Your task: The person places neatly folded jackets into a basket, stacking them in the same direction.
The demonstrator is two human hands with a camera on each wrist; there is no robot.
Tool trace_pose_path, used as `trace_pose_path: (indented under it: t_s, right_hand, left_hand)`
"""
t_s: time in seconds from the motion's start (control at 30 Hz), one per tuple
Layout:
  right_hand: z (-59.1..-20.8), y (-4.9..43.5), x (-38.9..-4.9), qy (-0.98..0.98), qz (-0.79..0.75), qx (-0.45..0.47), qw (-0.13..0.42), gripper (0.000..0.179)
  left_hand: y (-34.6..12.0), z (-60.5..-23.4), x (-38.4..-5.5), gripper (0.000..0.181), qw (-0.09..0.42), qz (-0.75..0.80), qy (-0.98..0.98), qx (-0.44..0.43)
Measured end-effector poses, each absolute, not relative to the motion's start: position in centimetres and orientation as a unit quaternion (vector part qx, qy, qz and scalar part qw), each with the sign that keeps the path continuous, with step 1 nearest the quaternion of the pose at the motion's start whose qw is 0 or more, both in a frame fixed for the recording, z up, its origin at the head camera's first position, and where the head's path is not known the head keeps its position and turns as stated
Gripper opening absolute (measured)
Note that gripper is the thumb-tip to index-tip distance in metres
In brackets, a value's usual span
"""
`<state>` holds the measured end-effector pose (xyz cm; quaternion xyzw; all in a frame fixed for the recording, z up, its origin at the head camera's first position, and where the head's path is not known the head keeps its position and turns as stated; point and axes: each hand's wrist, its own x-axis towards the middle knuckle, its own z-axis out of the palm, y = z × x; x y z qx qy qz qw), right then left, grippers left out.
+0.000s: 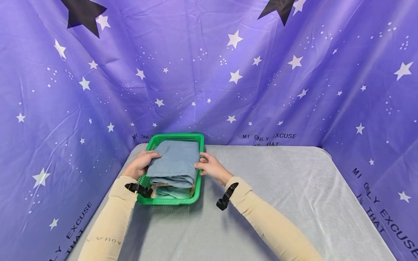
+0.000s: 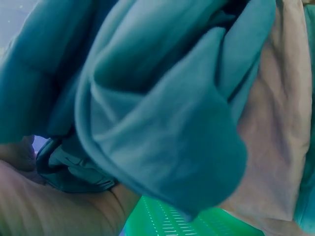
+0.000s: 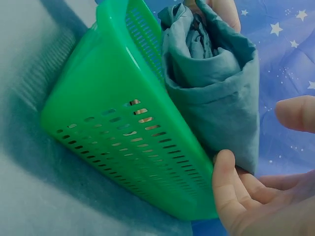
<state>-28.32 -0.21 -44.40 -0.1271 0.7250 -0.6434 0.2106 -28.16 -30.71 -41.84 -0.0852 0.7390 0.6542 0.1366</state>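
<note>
A folded blue-grey cloth (image 1: 176, 156) lies on top of other cloths in a green plastic basket (image 1: 163, 202). My left hand (image 1: 140, 164) grips its left side, thumb on top; in the left wrist view the cloth's loose folds (image 2: 172, 142) cover most of the fingers. At the right side is my right hand (image 1: 213, 169), its fingers reaching to the cloth's edge by the basket rim. In the right wrist view that hand (image 3: 261, 201) has its thumb apart from the cloth, and its fingertips touch the cloth's lower corner. The cloth's end shows rolled layers (image 3: 211, 73).
Under the blue-grey cloth, a green cloth (image 1: 173, 192) and a beige cloth (image 2: 275, 128) show in the basket. The basket stands at the back left of a grey-covered table (image 1: 261, 188). Purple star-printed curtains (image 1: 202, 72) hang behind and at both sides.
</note>
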Motion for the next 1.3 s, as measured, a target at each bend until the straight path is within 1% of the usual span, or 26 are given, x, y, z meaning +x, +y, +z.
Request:
trace_pose_path:
  t_s: [0.1, 0.13, 0.23, 0.3, 0.33, 0.4, 0.57, 0.67, 0.97, 1.13, 1.3]
  right_hand:
    - [-44.4, -0.2, -28.1, 0.735, -0.632, -0.132, 0.205, 0.073]
    - [-44.4, -0.2, -28.0, 0.739, -0.629, -0.133, 0.202, 0.073]
    - [-44.5, -0.3, -27.7, 0.746, -0.624, -0.137, 0.19, 0.072]
    - [-44.5, -0.3, -27.5, 0.747, -0.623, -0.141, 0.184, 0.071]
    - [-44.5, -0.3, -27.4, 0.748, -0.622, -0.145, 0.181, 0.07]
    - [-44.5, -0.4, -27.2, 0.754, -0.614, -0.155, 0.173, 0.067]
    - [-44.4, -0.6, -26.6, 0.797, -0.551, -0.208, 0.132, 0.055]
    - [-44.5, -1.0, -26.2, 0.829, -0.493, -0.243, 0.106, 0.05]
    - [-45.8, -1.9, -25.2, 0.901, -0.256, -0.351, 0.015, 0.044]
    - [-46.3, -2.0, -24.8, 0.904, -0.193, -0.381, 0.0, 0.038]
    - [-46.3, -2.1, -24.4, 0.906, -0.173, -0.386, -0.001, 0.035]
  left_hand:
    - [-30.6, -41.9, -28.0, 0.016, 0.133, 0.638, 0.753, -0.09]
    - [-30.5, -42.0, -28.0, 0.022, 0.135, 0.63, 0.759, -0.09]
    - [-30.4, -42.0, -27.8, 0.054, 0.145, 0.596, 0.784, -0.094]
    - [-30.3, -41.9, -27.7, 0.071, 0.157, 0.573, 0.799, -0.095]
    - [-30.3, -41.9, -27.6, 0.077, 0.164, 0.562, 0.805, -0.094]
    - [-30.2, -41.9, -27.5, 0.082, 0.169, 0.543, 0.816, -0.101]
    - [-30.2, -42.0, -27.5, 0.084, 0.167, 0.496, 0.845, -0.109]
    - [-30.1, -42.1, -27.5, 0.085, 0.163, 0.457, 0.869, -0.095]
    - [-29.1, -41.9, -27.2, 0.084, 0.148, 0.303, 0.94, -0.05]
    - [-28.1, -41.8, -27.3, 0.083, 0.128, 0.239, 0.962, -0.04]
    - [-27.2, -41.9, -27.9, 0.074, 0.108, 0.191, 0.975, -0.017]
